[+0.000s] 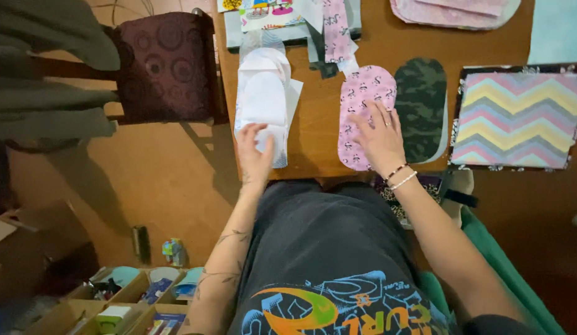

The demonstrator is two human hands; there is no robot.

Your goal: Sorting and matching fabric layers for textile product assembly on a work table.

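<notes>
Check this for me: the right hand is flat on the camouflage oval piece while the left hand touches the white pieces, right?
Not quite. In the head view the right hand lies flat on the pink oval piece; the camouflage piece sits beside it, untouched. The left hand does touch the white pieces.

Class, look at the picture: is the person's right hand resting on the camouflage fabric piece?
No. The right hand lies flat on the pink piece; the camouflage piece sits beside it, untouched.

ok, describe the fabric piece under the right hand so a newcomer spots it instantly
Start at the wooden table and find the row of long oval cut-outs near its front edge. The pink patterned oval is the middle one, with the right hand flat on it. Its neighbours are a white stack and a camouflage oval.
</notes>
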